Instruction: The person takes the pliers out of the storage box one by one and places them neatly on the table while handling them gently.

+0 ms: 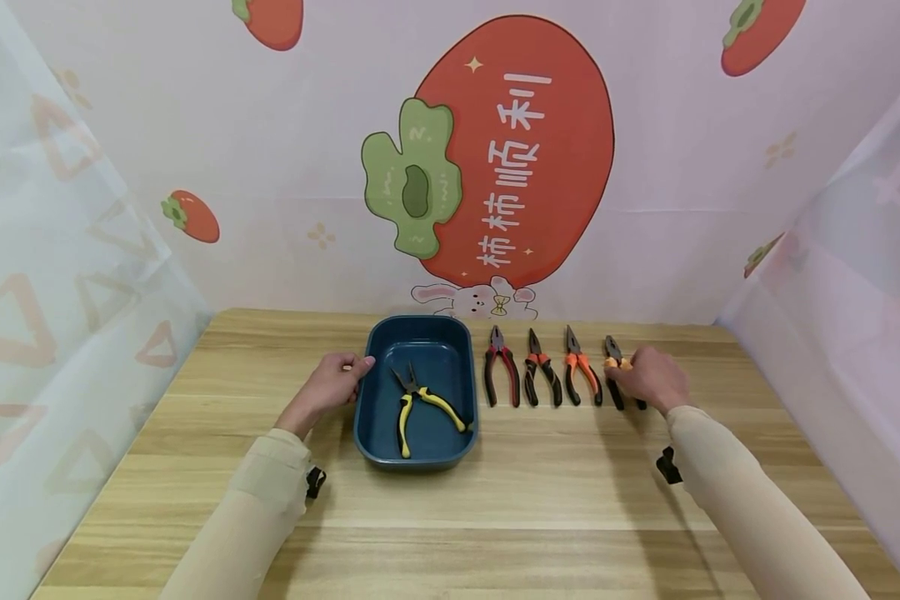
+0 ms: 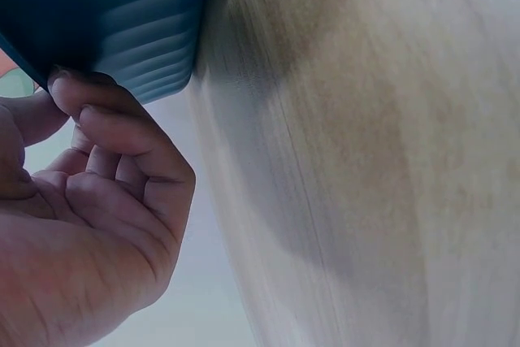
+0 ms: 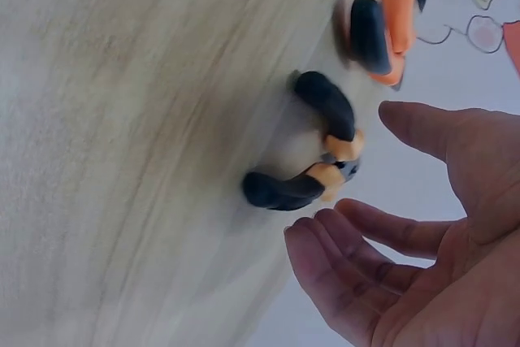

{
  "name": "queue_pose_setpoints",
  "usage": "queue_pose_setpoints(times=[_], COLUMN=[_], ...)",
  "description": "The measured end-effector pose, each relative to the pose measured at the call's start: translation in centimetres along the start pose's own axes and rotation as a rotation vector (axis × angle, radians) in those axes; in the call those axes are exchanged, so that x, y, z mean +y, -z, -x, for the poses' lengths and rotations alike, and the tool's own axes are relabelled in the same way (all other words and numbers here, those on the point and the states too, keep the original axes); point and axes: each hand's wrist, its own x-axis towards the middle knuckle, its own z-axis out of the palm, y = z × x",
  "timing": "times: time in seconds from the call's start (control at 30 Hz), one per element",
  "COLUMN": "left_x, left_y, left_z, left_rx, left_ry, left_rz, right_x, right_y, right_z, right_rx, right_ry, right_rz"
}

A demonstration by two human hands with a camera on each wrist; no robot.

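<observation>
In the head view my left hand (image 1: 335, 382) pinches the left rim of a dark blue tray (image 1: 418, 328), thumb above and fingers curled beneath, as the left wrist view confirms. Yellow-and-black long-nose pliers (image 1: 412, 388) lie spread inside that tray. My right hand (image 1: 654, 379) hovers over pliers with black and light-orange handles (image 1: 612, 362), partly covering them. From the right wrist, its thumb and fingers (image 3: 317, 262) stand apart on either side of those pliers (image 3: 284, 191), which rest on the table with their handles spread.
Left of the right hand, three more pliers lie in a row: red-and-black ones (image 1: 510, 371), black ones with orange stripes (image 1: 534, 367) and orange-and-black ones (image 1: 585, 367). The wooden table (image 1: 495, 517) ends at a printed cloth backdrop (image 1: 307, 275).
</observation>
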Motion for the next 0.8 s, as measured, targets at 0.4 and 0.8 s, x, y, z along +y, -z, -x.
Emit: queue_pose_setpoints(times=[0.4,0.8], left_x=[0.1,0.0], left_y=[0.0,0.0], left_z=[0.1,0.1], left_rx=[-0.005,-0.004], left_ry=[0.005,-0.001], left_rz=[0.006,-0.004], right_x=[-3.6,-6.7], right_y=[0.7,0.4], right_z=[1.9,3.5], right_rx=[0.023,0.015], right_ry=[0.075,0.183], right_rz=[0.047,0.018])
